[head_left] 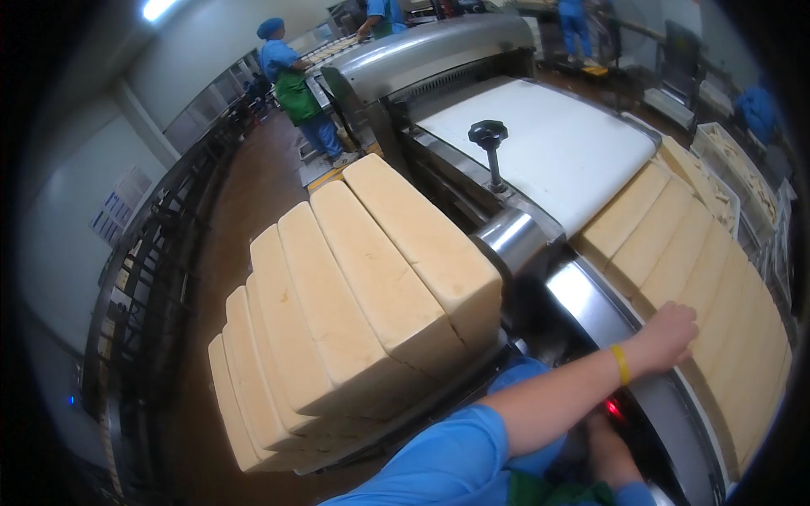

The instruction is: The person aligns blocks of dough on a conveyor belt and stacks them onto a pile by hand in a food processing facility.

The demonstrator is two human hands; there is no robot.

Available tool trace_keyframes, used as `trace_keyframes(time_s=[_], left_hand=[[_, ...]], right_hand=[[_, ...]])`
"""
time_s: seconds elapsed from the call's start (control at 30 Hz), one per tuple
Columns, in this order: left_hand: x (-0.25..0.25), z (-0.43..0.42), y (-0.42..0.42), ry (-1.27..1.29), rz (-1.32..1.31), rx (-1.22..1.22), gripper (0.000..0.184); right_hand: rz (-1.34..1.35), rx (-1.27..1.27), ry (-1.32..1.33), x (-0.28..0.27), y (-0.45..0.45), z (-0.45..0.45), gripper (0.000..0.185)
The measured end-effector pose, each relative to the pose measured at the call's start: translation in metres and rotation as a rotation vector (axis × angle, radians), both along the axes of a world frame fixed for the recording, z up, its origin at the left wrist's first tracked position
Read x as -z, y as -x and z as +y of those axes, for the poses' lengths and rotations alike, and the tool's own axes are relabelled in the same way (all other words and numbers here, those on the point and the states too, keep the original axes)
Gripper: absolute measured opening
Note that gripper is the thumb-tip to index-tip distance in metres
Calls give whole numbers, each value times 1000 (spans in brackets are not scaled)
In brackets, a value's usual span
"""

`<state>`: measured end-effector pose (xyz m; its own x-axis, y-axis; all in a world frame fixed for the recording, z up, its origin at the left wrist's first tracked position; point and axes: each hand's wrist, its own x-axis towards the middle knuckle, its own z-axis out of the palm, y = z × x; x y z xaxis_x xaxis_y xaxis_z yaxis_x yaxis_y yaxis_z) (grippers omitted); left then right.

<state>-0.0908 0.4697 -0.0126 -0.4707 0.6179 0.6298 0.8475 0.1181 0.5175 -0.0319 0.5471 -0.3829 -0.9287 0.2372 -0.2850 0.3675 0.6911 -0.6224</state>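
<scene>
My left hand [666, 337], with a yellow band at its wrist, reaches across to the right. Its fingers are curled closed against the near side of a row of long pale blocks [704, 278], and nothing shows in them. Below that arm, my right forearm [609, 455] points up beside the machine's steel side; the hand at its end is mostly hidden under my left forearm. A stack of large pale blocks [363, 278], several side by side in layers, sits left of my arms, with neither hand touching it.
A white conveyor belt [540, 139] runs under a steel machine cover [430, 59]. A black knob [488, 135] stands at its side. One worker [295, 84] in blue and green stands at the upper left; others are farther back. Crates [734, 164] line the right; a dark rack [139, 295] lines the left.
</scene>
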Motion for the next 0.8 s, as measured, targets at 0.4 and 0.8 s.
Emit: trace_keyframes(time_s=[0.4, 0.8], left_hand=[[-1, 9, -6, 222, 119, 12, 23], [2, 15, -11, 289, 209, 49, 35]], right_hand=[[-250, -483, -5, 43, -162, 34, 41], [-648, -657, -147, -83, -203, 3, 39]])
